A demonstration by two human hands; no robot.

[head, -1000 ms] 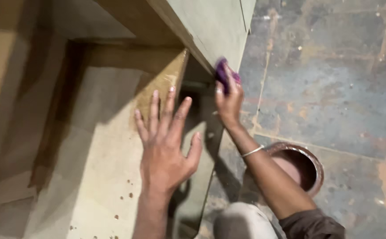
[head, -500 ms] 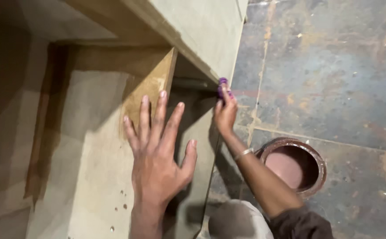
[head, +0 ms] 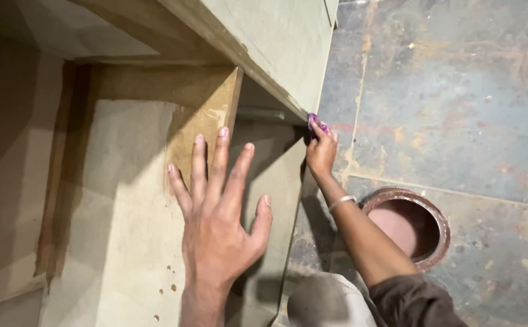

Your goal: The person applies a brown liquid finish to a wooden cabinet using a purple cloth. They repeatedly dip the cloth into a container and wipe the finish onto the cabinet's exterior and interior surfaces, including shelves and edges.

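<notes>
Purple pad [head: 313,120]: small, soft-looking, pinched in the fingertips of the right hand [head: 321,151]. It sits pressed against the lower corner of the slanted grey-green panel [head: 276,42], right where that panel's edge meets the shadowed gap beneath. Only a bit of the pad shows past the fingers; what it is made of cannot be told.

Right hand: fingers closed together on the pad, wrist bent upward, thin metal bangle [head: 341,201] around the forearm just below. Dark sleeve [head: 412,300] at the bottom edge of the view.

Left hand [head: 218,209]: flat, palm down, fingers spread wide apart, holding nothing. It rests on the pale flat board [head: 124,242] to the left of the pad, fingertips reaching toward a brown upright wooden piece [head: 206,103] that stands on that board. A few small drilled holes [head: 166,290] mark the board near the wrist.

Further out from the pad: a stained grey-blue tiled floor [head: 458,91] to the right, with rust-coloured blotches. On it, below and right of the pad, a round reddish-brown bowl [head: 414,225] with pale pink contents, partly behind the right forearm. A light-coloured knee [head: 324,303] shows at the bottom, beside the board's edge.
</notes>
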